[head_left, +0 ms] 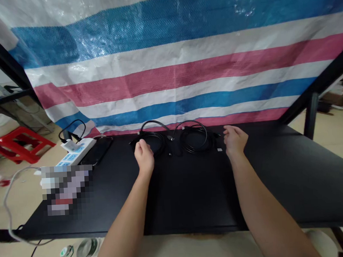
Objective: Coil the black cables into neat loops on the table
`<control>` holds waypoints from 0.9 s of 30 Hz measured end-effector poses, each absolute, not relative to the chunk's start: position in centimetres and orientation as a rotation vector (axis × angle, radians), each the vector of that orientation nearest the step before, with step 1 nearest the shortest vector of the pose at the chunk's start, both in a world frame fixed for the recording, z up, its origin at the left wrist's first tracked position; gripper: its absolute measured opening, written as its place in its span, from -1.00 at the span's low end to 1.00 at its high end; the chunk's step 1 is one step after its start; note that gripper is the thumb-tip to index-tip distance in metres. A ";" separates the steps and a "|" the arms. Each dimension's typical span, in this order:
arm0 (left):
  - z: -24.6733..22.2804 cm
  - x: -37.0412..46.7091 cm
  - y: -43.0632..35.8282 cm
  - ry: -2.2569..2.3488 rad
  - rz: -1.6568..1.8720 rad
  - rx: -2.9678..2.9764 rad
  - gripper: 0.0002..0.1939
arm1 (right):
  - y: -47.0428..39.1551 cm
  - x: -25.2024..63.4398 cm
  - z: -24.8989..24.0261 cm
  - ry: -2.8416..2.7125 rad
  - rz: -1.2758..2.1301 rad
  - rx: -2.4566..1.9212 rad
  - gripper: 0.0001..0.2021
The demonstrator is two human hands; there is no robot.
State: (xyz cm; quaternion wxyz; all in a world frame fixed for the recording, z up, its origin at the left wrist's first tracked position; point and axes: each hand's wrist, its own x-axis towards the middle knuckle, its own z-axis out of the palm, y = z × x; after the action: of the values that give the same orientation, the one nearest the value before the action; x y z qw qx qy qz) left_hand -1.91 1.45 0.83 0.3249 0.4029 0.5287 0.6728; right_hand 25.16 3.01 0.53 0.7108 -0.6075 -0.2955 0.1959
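Note:
Two coils of black cable lie side by side on the black tabletop [189,192]. My left hand [144,155] is at the front left of the left cable coil [162,146], overlapping it in view. Its fingers are curled in, and what they may hold is hidden. Just right of the right cable coil [197,148] is my right hand [235,139], its fingers loosely bent with the tips a little apart and nothing seen between them. A small pale connector [219,149] shows between that coil and my right hand. Other plug ends lie around the coils.
A white power strip [76,152] with a plugged-in adapter stands at the left, beside a black phone [99,149]. A blurred-out patch covers something in front of it. Behind the table hangs a striped plastic sheet [171,78]. A red stool [23,144] stands on the floor.

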 end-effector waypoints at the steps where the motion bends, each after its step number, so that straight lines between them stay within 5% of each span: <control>1: 1.3 -2.1 1.6 1.309 1.800 0.872 -0.56 | 3.2 25.6 0.2 -0.639 0.342 -1.465 -0.92; 11: 4.5 -3.5 1.2 0.988 1.583 0.206 -0.58 | 3.9 25.4 -2.2 -1.264 0.246 -1.905 -0.87; 16: 4.2 -3.6 1.4 0.904 1.482 0.203 -0.58 | 3.8 25.5 -2.2 -1.140 0.334 -1.983 -0.93; 27: 4.1 -5.2 1.8 0.925 1.626 0.160 -0.60 | 3.1 25.7 0.2 -0.545 0.842 -0.974 -0.72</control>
State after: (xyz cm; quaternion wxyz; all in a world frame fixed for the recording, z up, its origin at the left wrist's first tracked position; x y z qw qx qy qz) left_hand -5.18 1.78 4.13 0.5906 0.0688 0.3976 0.6988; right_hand 25.72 3.10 0.22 0.7654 -0.4484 -0.2509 0.3875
